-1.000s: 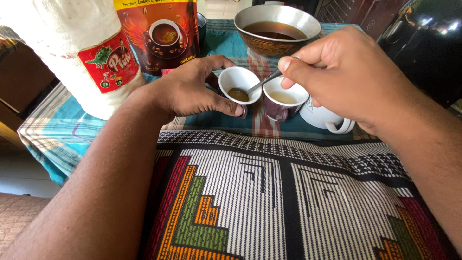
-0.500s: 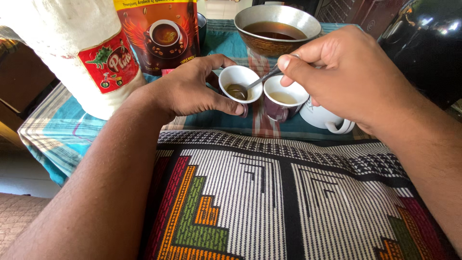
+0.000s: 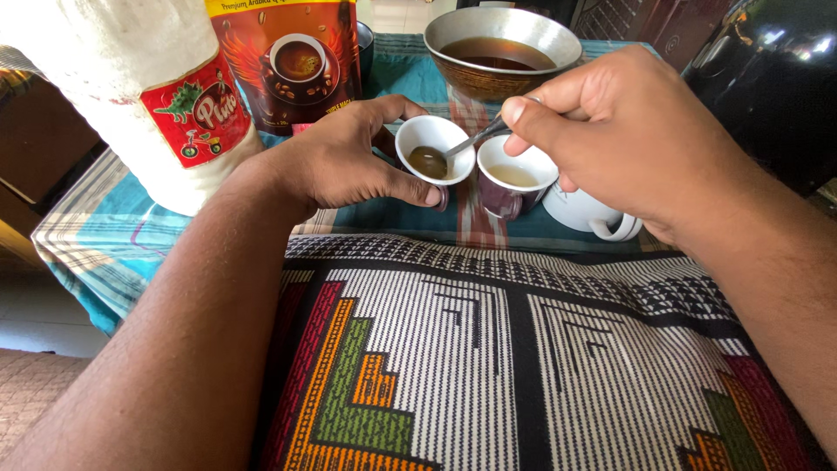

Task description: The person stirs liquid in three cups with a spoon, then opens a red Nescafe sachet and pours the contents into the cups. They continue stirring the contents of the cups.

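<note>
My left hand [image 3: 344,159] wraps around a small cup with a white inside [image 3: 438,133], tilted toward me, with a little brown liquid at its bottom. My right hand [image 3: 619,131] pinches the handle of a metal spoon [image 3: 466,144]. The spoon's bowl rests inside the cup in the liquid. Right beside it stands a second small dark cup [image 3: 514,179] holding pale liquid. A white cup [image 3: 588,214] lies partly hidden under my right hand.
A metal bowl of dark liquid [image 3: 501,48] stands behind the cups. A red coffee pouch [image 3: 288,61] and a large white bag [image 3: 131,96] stand at the left on a checked teal cloth [image 3: 96,235]. A patterned woven cloth [image 3: 523,349] covers the foreground. A dark vessel [image 3: 776,78] stands at right.
The spoon's bowl has shifted slightly within the cup, stirring the brown liquid. My right hand rose a little. The left hand keeps its hold on the cup.
</note>
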